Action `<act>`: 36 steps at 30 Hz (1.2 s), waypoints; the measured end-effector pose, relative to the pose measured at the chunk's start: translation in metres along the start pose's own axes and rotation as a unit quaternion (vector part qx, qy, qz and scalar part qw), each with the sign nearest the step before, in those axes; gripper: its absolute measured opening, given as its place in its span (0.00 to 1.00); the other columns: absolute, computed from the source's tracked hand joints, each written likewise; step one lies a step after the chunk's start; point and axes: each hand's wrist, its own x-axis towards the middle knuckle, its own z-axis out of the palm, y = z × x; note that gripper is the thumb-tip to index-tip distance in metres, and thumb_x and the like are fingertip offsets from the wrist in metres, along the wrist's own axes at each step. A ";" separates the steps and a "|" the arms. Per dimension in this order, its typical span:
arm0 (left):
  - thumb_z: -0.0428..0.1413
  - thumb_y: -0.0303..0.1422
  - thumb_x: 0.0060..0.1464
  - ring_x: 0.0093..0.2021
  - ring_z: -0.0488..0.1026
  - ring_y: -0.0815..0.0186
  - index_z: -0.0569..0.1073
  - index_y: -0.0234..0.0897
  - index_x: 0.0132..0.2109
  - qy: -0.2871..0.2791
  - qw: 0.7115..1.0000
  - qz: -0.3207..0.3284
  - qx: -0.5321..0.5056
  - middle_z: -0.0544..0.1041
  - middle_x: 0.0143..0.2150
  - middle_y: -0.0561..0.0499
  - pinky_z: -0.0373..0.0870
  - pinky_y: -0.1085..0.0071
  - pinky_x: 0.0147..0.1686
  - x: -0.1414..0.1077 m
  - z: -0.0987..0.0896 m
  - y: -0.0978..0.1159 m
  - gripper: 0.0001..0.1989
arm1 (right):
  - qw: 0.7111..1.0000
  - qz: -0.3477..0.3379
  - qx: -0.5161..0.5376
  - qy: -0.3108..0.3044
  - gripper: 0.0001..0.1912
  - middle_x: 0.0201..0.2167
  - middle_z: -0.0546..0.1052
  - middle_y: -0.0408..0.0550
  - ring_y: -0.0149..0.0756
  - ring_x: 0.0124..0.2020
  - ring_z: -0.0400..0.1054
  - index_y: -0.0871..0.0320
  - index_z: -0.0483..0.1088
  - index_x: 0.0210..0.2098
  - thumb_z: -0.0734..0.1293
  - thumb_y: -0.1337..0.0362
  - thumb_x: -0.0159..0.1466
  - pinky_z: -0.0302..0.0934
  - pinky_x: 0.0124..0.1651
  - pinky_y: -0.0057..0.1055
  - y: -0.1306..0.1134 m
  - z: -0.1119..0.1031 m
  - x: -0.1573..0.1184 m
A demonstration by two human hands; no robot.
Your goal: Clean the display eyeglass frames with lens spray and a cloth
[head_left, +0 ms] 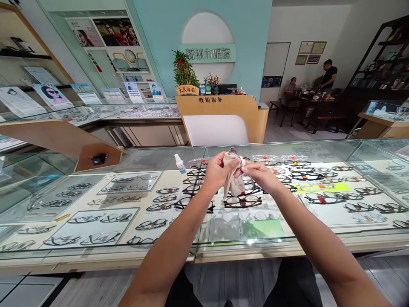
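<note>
Hands (pixel 217 170) (pixel 260 172) grip cloth (pixel 232 179); counter sign (pixel 210 99) reads 收银服务.

We take the glass counter (pixel 96 238) as our landmark. On its top, toward the far edge, stands a small spray bottle (pixel 180 163) with a blue cap. Under its glass we see many rows of eyeglass frames (pixel 159 200). Behind the counter is a wooden cashier desk (pixel 223 111), and on that desk a green plant (pixel 183 71) in a yellow pot. Far behind the counter, to the right, two people (pixel 329 76) are at a dark table (pixel 315 102). Left of the counter, posters (pixel 53 96) lean on another showcase.
</note>
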 end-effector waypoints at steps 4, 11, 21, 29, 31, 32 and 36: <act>0.66 0.59 0.59 0.24 0.66 0.70 0.75 0.36 0.32 0.012 1.000 0.011 0.002 0.73 0.24 0.53 0.61 0.71 0.27 0.000 0.000 -0.001 0.28 | 1.000 0.000 -0.008 0.002 0.18 0.45 0.81 0.50 0.44 0.48 0.73 0.50 0.89 0.37 0.73 0.45 0.69 0.63 0.60 0.41 -0.001 -0.001 0.000; 0.73 0.51 0.53 0.34 0.74 0.66 0.80 0.34 0.50 -0.114 0.992 -0.027 -0.044 0.81 0.36 0.50 0.68 0.73 0.36 0.008 -0.013 0.002 0.28 | 0.999 0.002 -0.008 0.054 0.16 0.44 0.81 0.48 0.43 0.46 0.72 0.50 0.88 0.34 0.74 0.47 0.68 0.63 0.54 0.39 -0.003 -0.010 -0.001; 0.73 0.50 0.53 0.21 0.67 0.71 0.74 0.37 0.40 -0.040 0.999 0.000 -0.014 0.74 0.25 0.56 0.63 0.73 0.25 -0.003 0.004 0.007 0.24 | 1.000 0.002 0.008 0.001 0.20 0.38 0.83 0.49 0.45 0.46 0.74 0.51 0.89 0.39 0.73 0.43 0.69 0.64 0.56 0.40 0.005 0.006 -0.001; 0.63 0.59 0.62 0.27 0.70 0.68 0.76 0.34 0.37 -0.093 0.996 0.010 0.002 0.75 0.27 0.52 0.67 0.72 0.29 0.001 -0.016 0.012 0.29 | 0.998 -0.034 -0.048 0.006 0.20 0.43 0.81 0.51 0.43 0.46 0.73 0.54 0.89 0.38 0.74 0.44 0.69 0.66 0.54 0.38 -0.013 0.003 -0.004; 0.67 0.55 0.60 0.30 0.73 0.67 0.79 0.33 0.46 -0.129 0.992 -0.008 -0.014 0.78 0.32 0.50 0.69 0.73 0.32 0.003 -0.021 0.014 0.27 | 0.999 -0.030 -0.036 0.012 0.20 0.44 0.82 0.51 0.44 0.48 0.73 0.54 0.89 0.38 0.74 0.45 0.68 0.65 0.56 0.39 -0.012 0.000 -0.004; 0.70 0.52 0.58 0.32 0.73 0.68 0.79 0.33 0.50 -0.137 0.990 -0.014 -0.019 0.80 0.34 0.50 0.69 0.74 0.33 0.003 -0.023 0.014 0.27 | 0.999 -0.026 -0.028 0.016 0.19 0.45 0.82 0.51 0.44 0.48 0.73 0.54 0.89 0.38 0.74 0.45 0.68 0.65 0.57 0.39 -0.010 -0.001 -0.004; 0.77 0.44 0.49 0.34 0.76 0.66 0.78 0.34 0.52 -0.135 0.990 -0.034 -0.028 0.82 0.37 0.50 0.72 0.74 0.35 0.004 -0.020 0.012 0.29 | 1.000 -0.009 0.001 0.022 0.18 0.43 0.82 0.49 0.43 0.47 0.74 0.53 0.89 0.38 0.74 0.46 0.69 0.64 0.57 0.39 0.001 -0.004 -0.003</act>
